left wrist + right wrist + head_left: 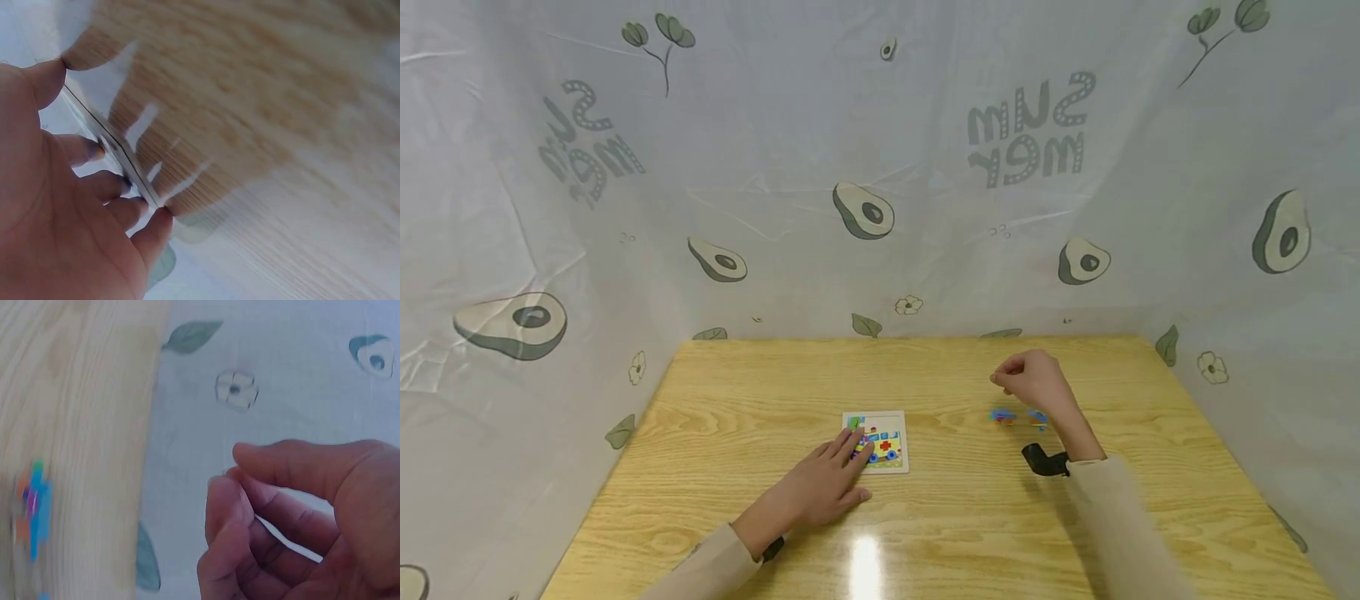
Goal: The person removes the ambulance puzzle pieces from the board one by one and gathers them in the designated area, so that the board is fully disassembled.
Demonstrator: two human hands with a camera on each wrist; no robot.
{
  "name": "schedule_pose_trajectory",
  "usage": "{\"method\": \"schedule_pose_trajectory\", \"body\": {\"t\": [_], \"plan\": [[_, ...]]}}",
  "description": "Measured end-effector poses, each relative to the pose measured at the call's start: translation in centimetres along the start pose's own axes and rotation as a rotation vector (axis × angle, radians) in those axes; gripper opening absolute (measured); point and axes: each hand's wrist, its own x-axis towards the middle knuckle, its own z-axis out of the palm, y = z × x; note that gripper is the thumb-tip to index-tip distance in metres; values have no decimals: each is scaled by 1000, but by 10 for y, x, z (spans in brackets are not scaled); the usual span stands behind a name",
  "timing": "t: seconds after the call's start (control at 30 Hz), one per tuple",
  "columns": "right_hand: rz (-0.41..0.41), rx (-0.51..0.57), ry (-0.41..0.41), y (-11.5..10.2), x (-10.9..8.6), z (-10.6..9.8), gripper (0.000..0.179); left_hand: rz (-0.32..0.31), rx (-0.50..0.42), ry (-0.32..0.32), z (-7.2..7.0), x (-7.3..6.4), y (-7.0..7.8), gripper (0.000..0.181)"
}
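My left hand (pixel 823 487) lies palm down with its fingertips on a small square puzzle board (pixel 892 460), whose picture shows a yellow ambulance with a red cross. The left wrist view shows the fingers spread along the thin edge of the board (pixel 119 145), and the fingers cover its left part. Raised over the right side of the table, my right hand (pixel 1036 383) has its fingers loosely bent, with nothing visible between thumb and fingertips. Just below it on the table lie colourful loose puzzle pieces (pixel 1002 415), blurred in the right wrist view.
The wooden table (pixel 760 392) has a light grain and a bright reflection near its front. A pale curtain (pixel 790 167) with avocado prints surrounds its back and sides. Black wrist mounts (pixel 1043 460) sit at the sleeves.
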Motion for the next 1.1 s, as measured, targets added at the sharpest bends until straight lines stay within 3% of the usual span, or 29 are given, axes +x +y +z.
{"method": "schedule_pose_trajectory", "body": {"t": [0.23, 0.5, 0.7, 1.1], "plan": [[-117, 29, -37, -30, 8, 33, 19, -8, -9, 21, 4, -2, -4, 74], [-133, 66, -111, -57, 10, 73, 13, -21, -53, 11, 4, -8, -8, 75], [-210, 95, -191, -66, 10, 106, 10, -60, -106, 22, 3, -17, -9, 75], [-265, 43, -255, -79, 7, 160, 12, -32, -2, 25, 12, -17, -9, 78]]}}
